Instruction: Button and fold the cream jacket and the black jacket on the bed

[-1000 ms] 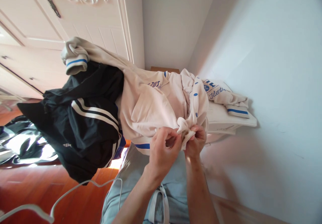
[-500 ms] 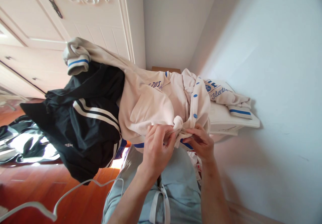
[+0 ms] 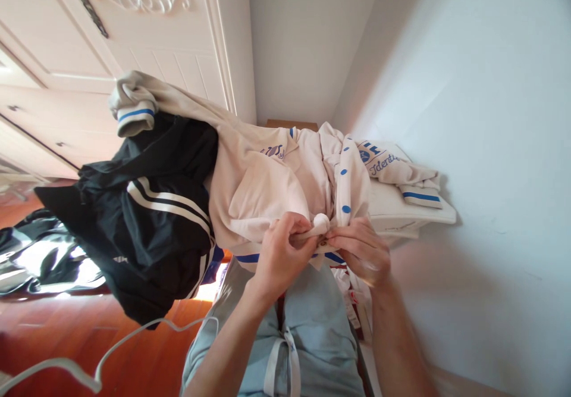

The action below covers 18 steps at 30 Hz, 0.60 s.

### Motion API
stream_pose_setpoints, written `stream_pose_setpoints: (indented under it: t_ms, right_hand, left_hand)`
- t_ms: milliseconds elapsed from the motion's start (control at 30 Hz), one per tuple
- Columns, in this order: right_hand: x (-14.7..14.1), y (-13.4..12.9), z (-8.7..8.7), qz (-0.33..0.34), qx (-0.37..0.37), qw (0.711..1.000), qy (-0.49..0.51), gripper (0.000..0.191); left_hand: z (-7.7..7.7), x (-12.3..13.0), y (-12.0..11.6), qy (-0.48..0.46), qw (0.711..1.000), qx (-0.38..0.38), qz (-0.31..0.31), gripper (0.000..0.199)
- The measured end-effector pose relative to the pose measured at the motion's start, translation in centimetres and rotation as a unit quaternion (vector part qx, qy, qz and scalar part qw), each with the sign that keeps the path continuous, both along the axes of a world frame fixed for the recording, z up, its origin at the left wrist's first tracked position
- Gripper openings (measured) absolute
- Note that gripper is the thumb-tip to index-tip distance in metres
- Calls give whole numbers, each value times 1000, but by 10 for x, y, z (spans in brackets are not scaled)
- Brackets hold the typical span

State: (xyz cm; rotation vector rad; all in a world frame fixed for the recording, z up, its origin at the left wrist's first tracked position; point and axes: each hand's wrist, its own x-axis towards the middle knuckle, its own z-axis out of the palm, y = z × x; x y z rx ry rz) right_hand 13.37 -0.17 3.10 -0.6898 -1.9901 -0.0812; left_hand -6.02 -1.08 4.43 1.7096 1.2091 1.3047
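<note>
A cream jacket (image 3: 263,188) with blue snap buttons, blue-striped cuffs and blue lettering lies spread out in front of me, its lower hem near my lap. My left hand (image 3: 288,248) pinches the front edge close to the hem, where the cloth bunches into a small knob. Just to the right, my right hand (image 3: 363,251) grips the button strip beside a small brass-coloured snap. The fingertips of both hands nearly meet. One sleeve stretches to the upper left, the other to the right.
A black garment (image 3: 165,230) with white stripes lies at the left, partly under the cream sleeve. Behind stands a pale cabinet (image 3: 169,58); a white wall (image 3: 491,147) rises at the right. A white cable (image 3: 129,331) crosses the wooden floor. White furniture (image 3: 392,206) supports the right sleeve.
My right hand has moved slightly right and its fingers have turned along the button strip. My left hand has shifted slightly right, and a brass-coloured snap shows between the hands.
</note>
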Motion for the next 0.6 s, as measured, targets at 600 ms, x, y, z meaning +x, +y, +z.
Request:
stream_pose_setpoints:
  t_ms: [600]
  right_hand:
    - [-9,0,-24,-38,30,995,86,30]
  left_hand:
    - [8,-11,1,-78,985,-109,-108,17]
